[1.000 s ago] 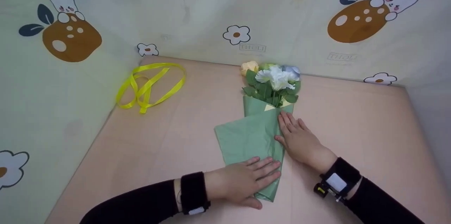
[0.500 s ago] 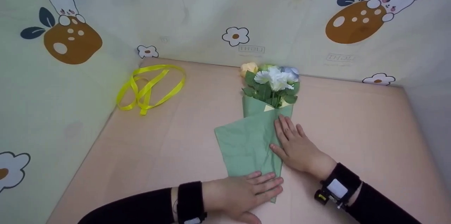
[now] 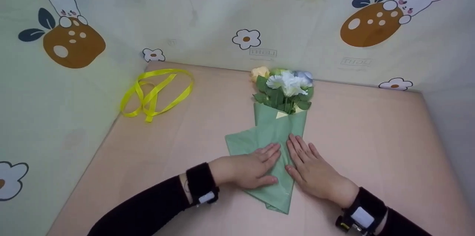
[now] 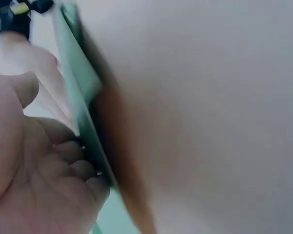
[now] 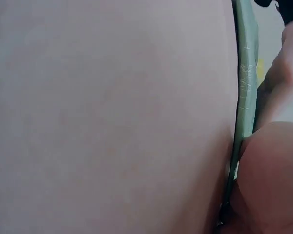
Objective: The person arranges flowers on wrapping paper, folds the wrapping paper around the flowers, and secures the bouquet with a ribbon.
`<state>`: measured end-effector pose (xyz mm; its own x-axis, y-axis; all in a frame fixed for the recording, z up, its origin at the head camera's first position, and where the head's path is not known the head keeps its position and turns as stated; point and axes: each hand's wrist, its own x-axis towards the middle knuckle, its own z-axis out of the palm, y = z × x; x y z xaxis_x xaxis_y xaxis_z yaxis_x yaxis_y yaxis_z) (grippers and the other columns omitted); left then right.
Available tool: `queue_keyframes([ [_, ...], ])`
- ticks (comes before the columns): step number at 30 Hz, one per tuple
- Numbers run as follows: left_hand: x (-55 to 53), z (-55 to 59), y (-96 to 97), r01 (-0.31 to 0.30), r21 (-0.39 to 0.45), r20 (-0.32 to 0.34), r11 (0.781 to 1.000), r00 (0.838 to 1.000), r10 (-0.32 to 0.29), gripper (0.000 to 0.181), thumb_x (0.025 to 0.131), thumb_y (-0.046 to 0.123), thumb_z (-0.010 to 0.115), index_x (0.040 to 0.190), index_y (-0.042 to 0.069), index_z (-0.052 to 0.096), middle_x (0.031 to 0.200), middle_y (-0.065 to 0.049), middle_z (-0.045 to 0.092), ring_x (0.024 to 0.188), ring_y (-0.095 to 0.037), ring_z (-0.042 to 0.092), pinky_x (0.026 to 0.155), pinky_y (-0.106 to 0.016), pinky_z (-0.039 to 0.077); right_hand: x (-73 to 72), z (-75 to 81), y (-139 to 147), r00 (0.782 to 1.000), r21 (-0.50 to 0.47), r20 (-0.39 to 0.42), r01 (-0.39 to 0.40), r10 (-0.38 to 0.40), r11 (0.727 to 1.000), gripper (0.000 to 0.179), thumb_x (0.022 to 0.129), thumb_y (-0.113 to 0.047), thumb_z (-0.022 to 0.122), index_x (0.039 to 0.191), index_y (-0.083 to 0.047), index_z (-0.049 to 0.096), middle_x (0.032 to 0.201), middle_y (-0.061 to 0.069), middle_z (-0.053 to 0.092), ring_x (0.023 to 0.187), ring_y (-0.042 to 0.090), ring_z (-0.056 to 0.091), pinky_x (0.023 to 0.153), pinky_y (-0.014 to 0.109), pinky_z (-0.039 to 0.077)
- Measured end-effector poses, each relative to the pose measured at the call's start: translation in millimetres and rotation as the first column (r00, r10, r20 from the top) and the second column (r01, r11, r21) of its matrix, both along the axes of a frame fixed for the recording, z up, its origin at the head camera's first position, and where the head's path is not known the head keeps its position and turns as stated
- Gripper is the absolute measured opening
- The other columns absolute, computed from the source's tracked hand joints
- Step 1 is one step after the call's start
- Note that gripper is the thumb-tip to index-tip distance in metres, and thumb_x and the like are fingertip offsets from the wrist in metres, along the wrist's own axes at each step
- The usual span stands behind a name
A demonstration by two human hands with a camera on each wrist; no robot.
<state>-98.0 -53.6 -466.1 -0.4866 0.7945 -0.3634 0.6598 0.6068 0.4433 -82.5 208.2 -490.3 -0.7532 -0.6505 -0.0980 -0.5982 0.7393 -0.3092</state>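
Note:
A bouquet of flowers [image 3: 291,84] in white, peach and blue, with green leaves, lies on the table, its stems hidden inside green wrapping paper [image 3: 272,128]. My left hand [image 3: 246,169] lies across the middle of the paper, fingers extended toward the right. My right hand [image 3: 313,173] rests along the paper's right edge, its straight fingers on the surface. A loose flap of the paper sticks out at the left, beyond my left hand. In the left wrist view the paper's folded edge [image 4: 80,83] stands slightly off the table beside my fingers.
A yellow ribbon [image 3: 148,97] lies in loose loops at the back left of the table [image 3: 178,147]. Behind and to the left rises a pale cloth [image 3: 207,13] printed with rabbits and flowers, along the table's edges.
My left hand first slid down toward the paper's lower end, then came up to its middle. My right hand has slid a little down along the right edge.

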Motion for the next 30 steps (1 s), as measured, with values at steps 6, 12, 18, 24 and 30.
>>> queue_keyframes([
  [6,-20.0,-6.6,-1.8,-0.108,-0.109,-0.149,0.988,0.985,0.091,0.102,0.110,0.067,0.046,0.173,-0.001,0.003,0.182,-0.020,-0.006,0.169,-0.029,-0.004,0.135,-0.039,0.009,18.1,0.1,-7.3,0.999,0.051,0.032,0.017,-0.019,0.999,0.097,0.113,-0.063,0.043,0.170,0.010,0.015,0.179,0.029,0.006,0.167,0.046,0.006,0.129,0.069,0.016],
  [12,-44.9,-7.1,-7.4,-0.168,-0.149,-0.223,0.974,0.966,0.133,0.100,0.112,0.068,0.040,0.173,-0.003,0.004,0.181,-0.022,-0.003,0.169,-0.032,-0.002,0.135,-0.042,0.010,38.4,-1.0,-19.2,1.000,0.102,0.005,0.008,-0.009,0.995,0.119,0.103,-0.082,0.045,0.168,0.013,0.016,0.178,0.033,0.007,0.166,0.049,0.008,0.128,0.069,0.019],
  [18,-73.2,-7.1,-17.3,-0.243,-0.165,-0.270,0.956,0.943,0.193,0.095,0.114,0.064,0.038,0.173,-0.002,0.005,0.182,-0.020,0.000,0.169,-0.031,0.001,0.135,-0.043,0.011,46.2,-4.8,-24.2,0.996,0.152,-0.086,0.003,0.011,0.988,0.121,0.101,-0.085,0.043,0.166,0.014,0.021,0.176,0.035,0.013,0.164,0.050,0.015,0.127,0.068,0.024],
  [24,-81.9,-1.8,-18.3,-0.225,-0.188,-0.239,0.956,0.955,0.178,0.104,0.110,0.071,0.042,0.173,-0.002,0.001,0.182,-0.021,-0.005,0.169,-0.031,-0.003,0.136,-0.044,0.007,46.3,-6.5,-22.5,0.996,0.153,-0.093,0.006,0.009,0.988,0.120,0.101,-0.084,0.044,0.167,0.014,0.019,0.177,0.035,0.011,0.164,0.051,0.013,0.127,0.069,0.023],
  [30,-80.0,4.0,-19.6,-0.151,-0.280,-0.239,0.948,0.967,0.083,0.160,0.073,0.097,0.069,0.172,0.000,-0.012,0.180,-0.020,-0.017,0.168,-0.031,-0.013,0.135,-0.045,0.002,44.5,-3.9,-19.8,0.999,0.140,-0.035,0.002,0.003,0.990,0.123,0.101,-0.084,0.044,0.167,0.014,0.016,0.177,0.035,0.007,0.164,0.052,0.009,0.127,0.071,0.020],
])
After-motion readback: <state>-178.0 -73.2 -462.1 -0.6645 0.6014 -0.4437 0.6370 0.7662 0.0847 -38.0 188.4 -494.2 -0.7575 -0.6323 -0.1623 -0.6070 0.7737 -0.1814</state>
